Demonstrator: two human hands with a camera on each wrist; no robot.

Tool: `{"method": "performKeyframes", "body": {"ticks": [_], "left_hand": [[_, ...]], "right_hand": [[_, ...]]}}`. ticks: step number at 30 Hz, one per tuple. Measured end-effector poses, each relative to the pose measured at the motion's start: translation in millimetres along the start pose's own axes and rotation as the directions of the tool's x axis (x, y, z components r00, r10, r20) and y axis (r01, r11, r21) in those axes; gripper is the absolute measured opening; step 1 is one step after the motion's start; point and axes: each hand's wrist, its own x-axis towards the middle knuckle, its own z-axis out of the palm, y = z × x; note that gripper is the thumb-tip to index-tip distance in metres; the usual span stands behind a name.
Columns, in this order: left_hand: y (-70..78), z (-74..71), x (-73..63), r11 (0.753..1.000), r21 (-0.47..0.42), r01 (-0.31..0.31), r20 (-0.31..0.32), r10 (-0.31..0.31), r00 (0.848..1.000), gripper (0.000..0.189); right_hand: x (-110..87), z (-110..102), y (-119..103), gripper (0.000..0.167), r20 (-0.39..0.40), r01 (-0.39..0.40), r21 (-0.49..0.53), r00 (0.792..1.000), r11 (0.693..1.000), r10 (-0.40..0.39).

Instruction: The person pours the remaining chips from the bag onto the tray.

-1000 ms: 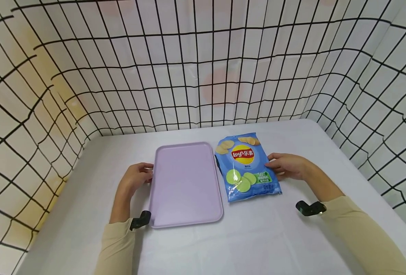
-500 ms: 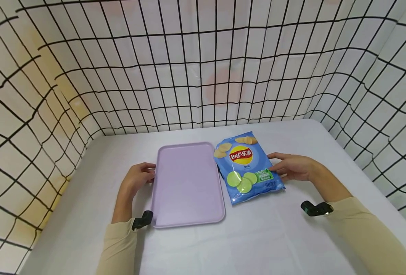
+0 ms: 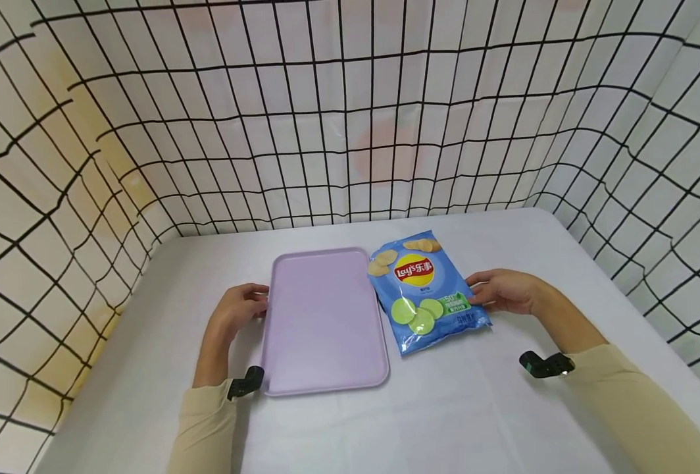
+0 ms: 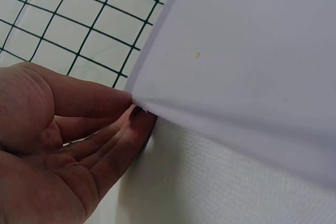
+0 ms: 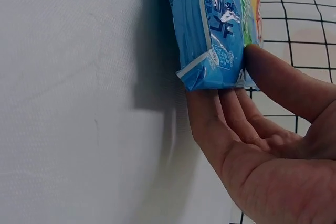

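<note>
A lilac rectangular tray [image 3: 326, 322] lies on the white-covered table, with its long sides running away from me. At its left rim is my left hand [image 3: 239, 311]; in the left wrist view the thumb [image 4: 92, 98] meets the rim and the other fingers reach beneath it, pinching the edge. Right of the tray lies a blue Lay's chip bag [image 3: 421, 289], slanted, its upper left corner against or just over the tray's right rim. My right hand [image 3: 506, 291] grips the bag's right edge, thumb [image 5: 283, 82] on the front and fingers partly hidden behind.
A black wire grid [image 3: 350, 125] with white sheeting behind it encloses the back and both sides of the table [image 3: 433, 415]. Small dark wrist cameras [image 3: 545, 364] sit at both sleeve cuffs.
The chip bag has turned slightly and its upper left corner has come closer to the tray. My right hand stays at its edge. The left hand and tray show no clear change.
</note>
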Motion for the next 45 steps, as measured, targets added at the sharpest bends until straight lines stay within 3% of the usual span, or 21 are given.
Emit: {"method": "performKeyframes", "body": {"ticks": [7, 12, 18, 32, 45], "left_hand": [[-1.4, 2.6, 3.4, 1.000, 0.002, -0.007, -0.014, 0.007, 1.000, 0.039], [-2.1, 0.9, 3.6, 1.000, 0.009, 0.003, -0.021, -0.003, 1.000, 0.039], [-2.5, 0.4, 3.4, 1.000, 0.008, 0.013, -0.024, -0.012, 1.000, 0.039], [-1.8, 3.3, 3.1, 0.999, 0.009, 0.046, -0.037, -0.045, 0.998, 0.038], [-3.2, -0.1, 1.6, 1.000, 0.009, 0.009, -0.017, -0.009, 1.000, 0.038]], "right_hand": [[-3.8, 3.7, -0.3, 0.061, -0.037, -0.042, -0.041, 0.999, 0.998, 0.040], [-3.7, 6.3, -1.1, 0.063, 0.000, -0.070, 0.022, 0.998, 0.997, 0.070], [-3.8, 7.1, 1.3, 0.064, 0.020, -0.043, 0.069, 0.999, 0.997, 0.041], [-0.6, 3.4, 2.7, 0.058, -0.105, 0.032, -0.031, 0.994, 0.999, -0.035], [2.9, 1.2, 0.7, 0.059, -0.196, 0.067, 0.003, 0.978, 0.998, -0.065]]}}
